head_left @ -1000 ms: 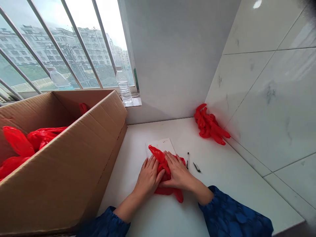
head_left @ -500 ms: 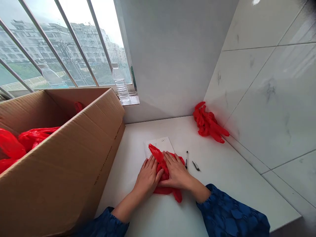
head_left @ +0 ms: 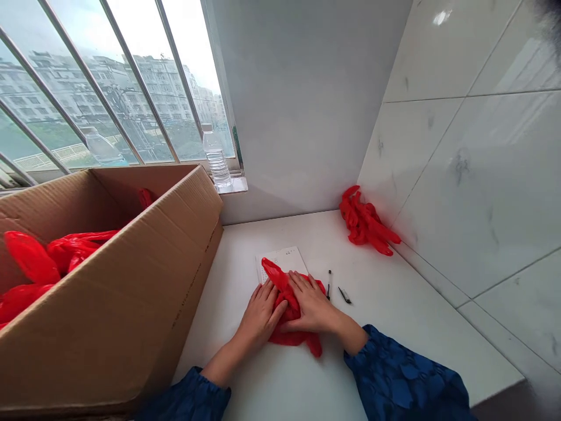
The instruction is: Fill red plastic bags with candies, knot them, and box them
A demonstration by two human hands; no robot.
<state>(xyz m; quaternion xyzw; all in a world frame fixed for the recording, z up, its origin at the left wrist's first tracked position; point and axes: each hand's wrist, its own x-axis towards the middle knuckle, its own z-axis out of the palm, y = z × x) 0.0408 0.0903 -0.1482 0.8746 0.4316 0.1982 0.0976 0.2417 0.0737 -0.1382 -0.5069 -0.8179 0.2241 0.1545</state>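
A crumpled red plastic bag (head_left: 289,307) lies on the white table (head_left: 263,386), partly covered by both my hands. My left hand (head_left: 259,311) rests flat on its left side, fingers stretched forward. On the bag's right side my right hand (head_left: 311,305) presses down, fingers extended and thumb pointing inward. Neither hand is wrapped round the bag. One corner of the bag pokes up past my fingertips over a printed sheet of paper (head_left: 291,257). Just right of my right hand lie a pen (head_left: 329,282) and a black pen cap (head_left: 344,295).
A big open cardboard box (head_left: 144,304) stands at the left, with red plastic bags (head_left: 33,257) inside. Another red bundle (head_left: 366,219) sits in the back right corner against the tiled wall (head_left: 464,193). A clear water bottle (head_left: 216,158) stands on the window sill.
The camera view has tilted up and shifted slightly. My hands stay flat on the red bag, with almost no movement.
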